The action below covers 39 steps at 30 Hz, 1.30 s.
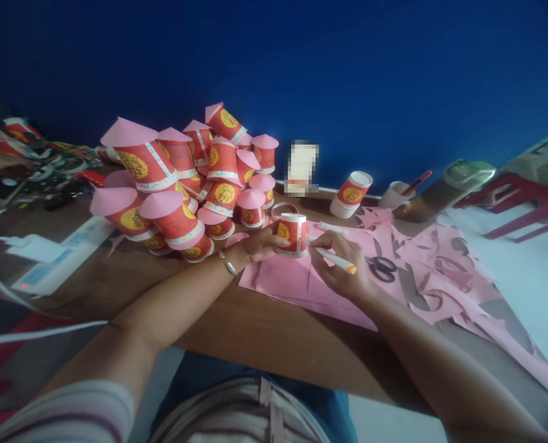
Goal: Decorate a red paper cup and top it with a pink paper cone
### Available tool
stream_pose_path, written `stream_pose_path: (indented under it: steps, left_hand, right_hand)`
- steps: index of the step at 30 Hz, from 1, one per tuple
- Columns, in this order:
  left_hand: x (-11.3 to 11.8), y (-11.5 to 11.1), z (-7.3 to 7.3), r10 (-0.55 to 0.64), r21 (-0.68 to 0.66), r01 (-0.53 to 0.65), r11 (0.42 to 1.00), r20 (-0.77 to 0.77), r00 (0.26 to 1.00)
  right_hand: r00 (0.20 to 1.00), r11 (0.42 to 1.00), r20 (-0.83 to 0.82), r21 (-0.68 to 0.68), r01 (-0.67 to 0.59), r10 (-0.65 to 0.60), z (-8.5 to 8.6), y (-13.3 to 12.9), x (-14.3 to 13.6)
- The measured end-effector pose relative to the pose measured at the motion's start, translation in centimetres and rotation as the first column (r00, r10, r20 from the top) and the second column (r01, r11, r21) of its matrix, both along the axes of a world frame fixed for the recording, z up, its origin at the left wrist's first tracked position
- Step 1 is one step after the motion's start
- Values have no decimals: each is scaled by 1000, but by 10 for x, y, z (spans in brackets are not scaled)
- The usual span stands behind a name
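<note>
My left hand [265, 244] is closed around the side of a red paper cup [297, 237] with a yellow emblem and a pale rim. The cup is held above pink paper sheets [292, 277]. In my right hand [341, 264] is a white marker [334, 258] with an orange end, its other end pointing at the cup's white seam strip. Whether the tip touches the cup I cannot tell. Black-handled scissors [382, 269] lie just right of my right hand. A clear roll of tape [284, 210] sits behind the cup.
Several red cups with pink paper cones [172, 215] are piled at the left. A white power strip [66, 255] with a cable lies nearby. Pink paper scraps [440, 277] cover the right side. Stacked cups [351, 194], a white cup [394, 194] and a bottle [444, 187] stand behind.
</note>
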<state>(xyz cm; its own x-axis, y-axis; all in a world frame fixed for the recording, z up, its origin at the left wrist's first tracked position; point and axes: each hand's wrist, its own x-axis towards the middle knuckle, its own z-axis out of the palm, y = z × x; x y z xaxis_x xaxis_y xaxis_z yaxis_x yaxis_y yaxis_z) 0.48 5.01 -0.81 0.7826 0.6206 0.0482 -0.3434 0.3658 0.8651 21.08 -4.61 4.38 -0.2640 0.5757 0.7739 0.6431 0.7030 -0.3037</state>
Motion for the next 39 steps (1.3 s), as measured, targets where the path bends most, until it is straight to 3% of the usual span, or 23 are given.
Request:
stream_pose_path:
  steps: [8, 15, 28, 34, 39]
  left_hand:
    - [-1, -2, 3, 13, -4, -13, 1000, 1, 1000]
    - [2, -2, 3, 22, 3, -22, 1000, 17, 1000]
    - [7, -6, 14, 75, -47, -70, 996, 106, 992]
    - [9, -7, 16, 91, -54, -85, 995, 109, 990]
    - [9, -11, 20, 42, 49, -46, 998, 72, 997]
  right_hand:
    - [1000, 1000, 14, -7, 20, -20, 0, 0, 0]
    - [995, 997, -60, 31, -73, 75, 0, -2, 2]
    - [980, 990, 197, 141, -13, -16, -33, 10, 6]
    - [969, 979, 247, 199, -51, 1, -33, 9, 6]
    - [957, 973, 286, 204, -109, 47, -29, 8, 6]
